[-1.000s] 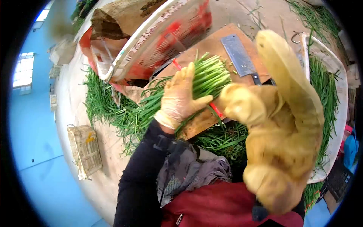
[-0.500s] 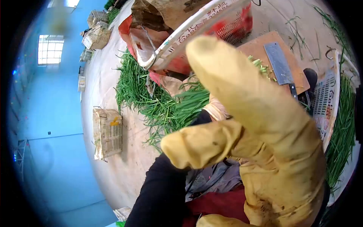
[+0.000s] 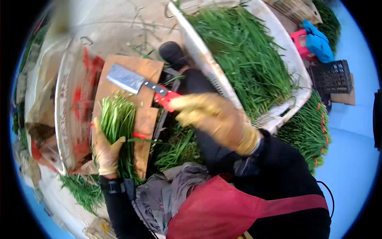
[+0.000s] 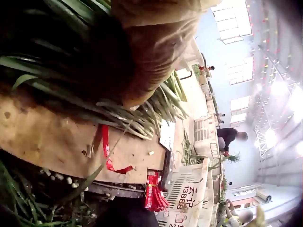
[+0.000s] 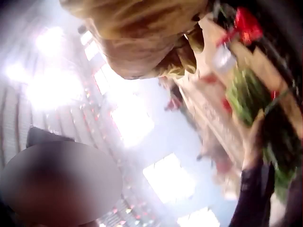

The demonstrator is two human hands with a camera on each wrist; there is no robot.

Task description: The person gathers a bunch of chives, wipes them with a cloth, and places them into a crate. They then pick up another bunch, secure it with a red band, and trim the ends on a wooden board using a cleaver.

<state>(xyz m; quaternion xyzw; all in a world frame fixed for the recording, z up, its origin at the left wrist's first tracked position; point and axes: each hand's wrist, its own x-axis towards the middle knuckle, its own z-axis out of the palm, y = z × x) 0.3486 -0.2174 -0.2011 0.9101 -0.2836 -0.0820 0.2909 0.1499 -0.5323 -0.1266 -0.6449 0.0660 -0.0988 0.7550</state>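
A bunch of green chives (image 3: pixel 117 119), pale cut ends toward the far side, lies on a wooden board (image 3: pixel 145 119). My gloved left hand (image 3: pixel 106 153) grips it from the left side, thumb across the top; in the left wrist view the glove (image 4: pixel 158 52) covers part of the stems. A red strip (image 3: pixel 139 136) passes beneath the bunch. Beyond the stems rests a cleaver (image 3: pixel 126 78). My right hand (image 3: pixel 219 121), in a yellow glove, hovers with fingers extended close to a bundle of red strips (image 3: pixel 166 98) at the board's right edge.
To the right stands a large white basket (image 3: pixel 207 59) heaped with chives. A red and white basket (image 3: pixel 77 107) borders the board on the left. Loose greens (image 3: pixel 179 145) lie below the board, and tied bunches (image 3: pixel 304 131) sit farther right.
The head view has swung to the right. My right hand, earlier large before the camera, has moved away toward the red strips. My left hand stays at the chives.
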